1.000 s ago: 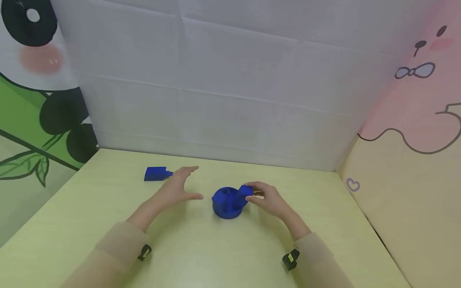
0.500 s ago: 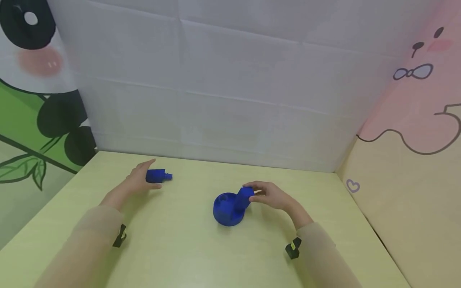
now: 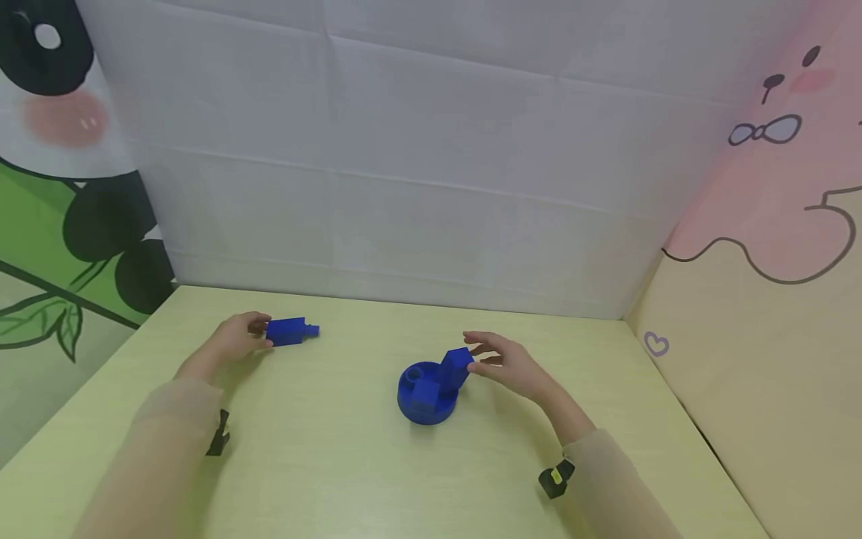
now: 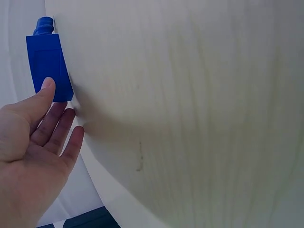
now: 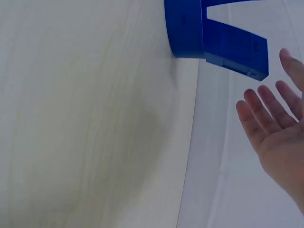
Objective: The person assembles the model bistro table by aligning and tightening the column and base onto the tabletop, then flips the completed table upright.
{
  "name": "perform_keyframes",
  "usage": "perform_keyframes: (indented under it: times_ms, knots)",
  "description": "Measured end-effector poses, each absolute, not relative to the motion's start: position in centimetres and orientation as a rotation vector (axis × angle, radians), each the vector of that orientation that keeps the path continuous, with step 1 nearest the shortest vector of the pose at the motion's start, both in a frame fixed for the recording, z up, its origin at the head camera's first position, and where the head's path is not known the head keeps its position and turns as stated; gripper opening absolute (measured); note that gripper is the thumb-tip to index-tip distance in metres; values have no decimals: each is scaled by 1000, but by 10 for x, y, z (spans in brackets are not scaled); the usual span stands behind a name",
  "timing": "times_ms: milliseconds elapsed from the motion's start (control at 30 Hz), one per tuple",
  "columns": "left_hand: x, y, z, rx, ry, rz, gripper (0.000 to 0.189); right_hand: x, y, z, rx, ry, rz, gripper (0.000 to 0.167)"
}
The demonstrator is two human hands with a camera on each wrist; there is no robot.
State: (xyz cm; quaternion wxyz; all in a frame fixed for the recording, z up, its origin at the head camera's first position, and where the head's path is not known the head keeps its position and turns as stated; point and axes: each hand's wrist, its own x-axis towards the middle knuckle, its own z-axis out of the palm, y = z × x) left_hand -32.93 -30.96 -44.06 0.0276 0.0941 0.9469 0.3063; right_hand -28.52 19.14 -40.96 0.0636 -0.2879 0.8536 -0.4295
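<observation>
At the far left of the table, my left hand [image 3: 237, 337] pinches the base end of a blue bottle-shaped piece [image 3: 286, 332] with a ridged neck. In the left wrist view, the thumb lies over one face of this bottle-shaped piece [image 4: 47, 64], with fingers behind. Near the middle stands a blue round holder [image 3: 427, 413] with a ring-shaped socket and upright parts. A blue bottle-shaped block [image 3: 455, 368] leans out of its right side. Beside that block, my right hand [image 3: 510, 367] has its fingers spread; the right wrist view shows a gap between fingers and block [image 5: 237, 50].
The pale wooden table [image 3: 350, 464] meets a white sheet [image 3: 417, 150] at the back. Cartoon-printed panels stand left and right, the right one [image 3: 747, 359] slanting along the table's edge. Dark camera mounts [image 3: 556, 479] hang at both wrists.
My left hand has moved left, away from the holder, and taken hold of the bottle-shaped piece's base end. The right hand's fingers have come off the leaning block. The holder has turned.
</observation>
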Motion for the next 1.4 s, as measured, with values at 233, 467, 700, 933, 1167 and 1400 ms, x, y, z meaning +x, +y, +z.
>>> perform_keyframes:
  times_ms: [233,467,700,933,1167,1400]
  knots:
    - [-328,-307,-440,228,2947,927,48,-250,185,-406,-739,2743,-1463,48]
    - [-328,-308,-437,209,2943,917,46,-205,159,-390,-640,2683,-1676,49]
    - [-330,-306,-438,211,2952,919,46,-198,138,-414,-449,2617,-1784,58]
    - [-327,-306,-439,221,2971,916,46,-192,113,-420,-414,2651,-1765,63]
    - [-326,-304,-439,207,2948,913,46,-198,103,-424,-461,2795,-1649,38]
    - [-322,-304,-435,184,2938,939,48,-204,106,-424,-600,2831,-1543,32]
